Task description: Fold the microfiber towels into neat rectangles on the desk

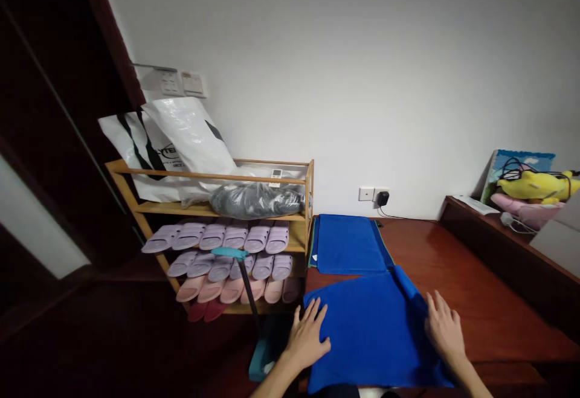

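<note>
Fingers of the left hand are spread apart over the left edge of the nearer blue cloth, which lies between both hands on the reddish wooden table. At its opposite edge rests the right hand, fingers slightly parted (whether they grip the fabric, I cannot tell). Beyond the fingertips lies a second blue piece, flat beside the shoe rack.

White glossy bag with black straps: dark capitals "LYTE" readable, rest covered, smaller print below illegible. White rectangular tag with dark panel at clear-plastic-wrapped dark grey bundle: print too small to read.
</note>
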The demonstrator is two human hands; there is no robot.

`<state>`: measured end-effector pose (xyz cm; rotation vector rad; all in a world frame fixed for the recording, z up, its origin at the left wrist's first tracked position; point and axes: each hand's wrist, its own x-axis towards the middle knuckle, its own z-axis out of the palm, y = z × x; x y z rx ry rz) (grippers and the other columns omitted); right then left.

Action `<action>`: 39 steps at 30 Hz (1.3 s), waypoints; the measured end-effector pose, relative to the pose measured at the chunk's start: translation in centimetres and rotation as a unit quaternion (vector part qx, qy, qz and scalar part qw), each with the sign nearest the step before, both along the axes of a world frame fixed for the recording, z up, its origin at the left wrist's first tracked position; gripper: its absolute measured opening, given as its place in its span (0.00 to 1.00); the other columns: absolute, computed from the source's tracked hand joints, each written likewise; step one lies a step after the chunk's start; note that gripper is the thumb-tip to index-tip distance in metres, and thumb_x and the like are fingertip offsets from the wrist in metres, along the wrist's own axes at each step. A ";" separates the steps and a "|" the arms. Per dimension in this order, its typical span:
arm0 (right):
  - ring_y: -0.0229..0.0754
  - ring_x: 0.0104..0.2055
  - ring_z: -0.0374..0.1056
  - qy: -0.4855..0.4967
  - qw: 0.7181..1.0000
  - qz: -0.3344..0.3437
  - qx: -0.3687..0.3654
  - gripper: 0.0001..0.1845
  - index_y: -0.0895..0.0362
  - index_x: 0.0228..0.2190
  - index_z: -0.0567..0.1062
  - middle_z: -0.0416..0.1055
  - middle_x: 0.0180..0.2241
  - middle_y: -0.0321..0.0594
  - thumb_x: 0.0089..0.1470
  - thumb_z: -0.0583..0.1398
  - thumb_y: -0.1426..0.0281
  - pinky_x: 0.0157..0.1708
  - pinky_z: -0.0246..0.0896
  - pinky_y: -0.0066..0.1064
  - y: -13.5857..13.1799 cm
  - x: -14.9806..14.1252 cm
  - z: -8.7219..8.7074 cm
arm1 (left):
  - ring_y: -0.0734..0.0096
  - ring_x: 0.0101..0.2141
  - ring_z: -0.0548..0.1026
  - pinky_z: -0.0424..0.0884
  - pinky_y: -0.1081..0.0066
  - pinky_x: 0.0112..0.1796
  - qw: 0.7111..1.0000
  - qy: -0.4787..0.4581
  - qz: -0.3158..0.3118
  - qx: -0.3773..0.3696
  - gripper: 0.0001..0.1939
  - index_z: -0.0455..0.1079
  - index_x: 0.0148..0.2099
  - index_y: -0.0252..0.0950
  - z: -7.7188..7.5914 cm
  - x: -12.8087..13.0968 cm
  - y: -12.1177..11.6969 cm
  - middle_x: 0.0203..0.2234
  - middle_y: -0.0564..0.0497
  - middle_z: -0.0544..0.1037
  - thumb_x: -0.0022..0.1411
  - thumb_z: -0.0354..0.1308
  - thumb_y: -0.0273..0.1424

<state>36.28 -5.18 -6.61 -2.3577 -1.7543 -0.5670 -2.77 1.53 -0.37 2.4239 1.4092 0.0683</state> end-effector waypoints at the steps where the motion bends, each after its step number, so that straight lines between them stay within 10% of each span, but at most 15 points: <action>1: 0.56 0.62 0.50 0.008 0.999 0.028 0.017 0.30 0.67 0.57 0.61 0.51 0.61 0.59 0.53 0.46 0.74 0.54 0.51 0.52 0.2 -1.4 0.2 | 0.57 0.64 0.43 0.36 0.48 0.59 1.000 0.004 0.002 0.000 0.40 0.51 0.66 0.41 0.1 -0.2 0.2 0.65 0.47 0.46 0.49 0.51 0.38; 5: 0.45 0.64 0.48 0.100 0.971 0.215 -0.013 0.29 0.51 0.62 0.51 0.49 0.64 0.42 0.59 0.45 0.65 0.57 0.51 0.45 0.9 -8.5 0.2 | 0.55 0.64 0.43 0.35 0.53 0.60 1.000 0.005 -0.007 0.008 0.40 0.56 0.64 0.38 -0.2 -0.4 0.8 0.65 0.42 0.48 0.48 0.54 0.40; 9: 0.44 0.64 0.48 0.165 0.962 0.214 -0.040 0.29 0.47 0.62 0.50 0.50 0.63 0.38 0.60 0.45 0.56 0.57 0.52 0.46 1.3 -11.0 -1.6 | 0.55 0.64 0.44 0.37 0.56 0.61 1.000 0.008 -0.005 0.027 0.37 0.59 0.61 0.32 -0.9 -1.2 1.6 0.64 0.38 0.49 0.49 0.54 0.40; 17: 0.50 0.60 0.56 0.088 0.984 0.156 -0.014 0.27 0.48 0.55 0.66 0.60 0.59 0.41 0.57 0.47 0.54 0.56 0.54 0.48 -0.7 1.9 -5.9 | 0.62 0.64 0.42 0.39 0.51 0.61 0.998 -0.007 -0.005 0.056 0.34 0.53 0.64 0.44 -2.5 -3.5 3.9 0.66 0.54 0.44 0.54 0.48 0.28; 26: 0.57 0.62 0.51 -0.020 0.998 -0.059 0.013 0.28 0.57 0.52 0.70 0.58 0.59 0.54 0.51 0.45 0.72 0.54 0.47 0.57 -3.6 12.0 -3.4 | 0.60 0.64 0.38 0.38 0.48 0.60 0.997 0.046 0.006 0.055 0.33 0.60 0.60 0.38 -0.3 -2.0 4.5 0.65 0.48 0.47 0.49 0.49 0.27; 35: 0.45 0.62 0.51 0.148 0.978 0.145 0.001 0.30 0.48 0.61 0.54 0.53 0.62 0.41 0.59 0.46 0.55 0.55 0.53 0.45 1.5 -5.0 -3.0 | 0.62 0.64 0.41 0.45 0.51 0.60 0.991 -0.033 0.002 0.131 0.29 0.40 0.68 0.42 -3.3 4.3 1.4 0.66 0.51 0.42 0.67 0.39 0.37; 39: 0.45 0.64 0.47 0.149 0.981 0.123 -0.019 0.31 0.49 0.60 0.55 0.52 0.62 0.41 0.59 0.45 0.53 0.57 0.51 0.46 1.2 -4.2 -4.1 | 0.57 0.64 0.43 0.43 0.47 0.59 0.992 -0.021 0.009 0.127 0.29 0.40 0.67 0.47 -4.5 3.5 2.0 0.66 0.51 0.45 0.67 0.38 0.46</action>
